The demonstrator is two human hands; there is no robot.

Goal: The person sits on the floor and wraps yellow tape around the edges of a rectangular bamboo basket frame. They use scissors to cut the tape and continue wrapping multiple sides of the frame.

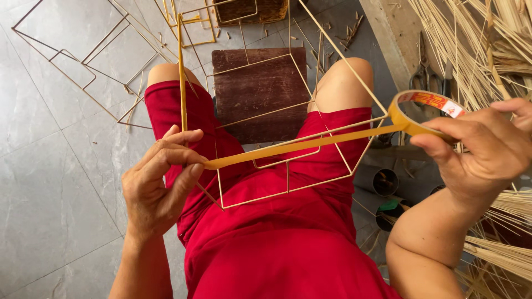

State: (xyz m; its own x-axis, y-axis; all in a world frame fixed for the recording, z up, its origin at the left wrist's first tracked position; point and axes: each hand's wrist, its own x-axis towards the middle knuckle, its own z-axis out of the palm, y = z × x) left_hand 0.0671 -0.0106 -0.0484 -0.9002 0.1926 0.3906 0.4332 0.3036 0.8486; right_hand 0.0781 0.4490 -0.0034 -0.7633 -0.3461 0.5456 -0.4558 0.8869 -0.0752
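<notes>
My right hand [487, 152] grips a roll of yellowish adhesive tape [426, 111] at the right. A long strip of tape [302, 145] runs from the roll leftwards across my lap. My left hand [158, 182] pinches the strip's free end against a corner of a thin bamboo-stick frame [288, 119]. The frame rests on my lap over the red shorts [266, 221], and one of its uprights is wrapped in yellow tape [182, 77].
A dark wooden stool [260, 88] stands between my knees. Wire-like stick frames [88, 61] lie on the grey tiled floor at the upper left. Bundles of thin bamboo sticks [487, 39] and scissors [424, 75] lie at the right, with dark pots [386, 181] below.
</notes>
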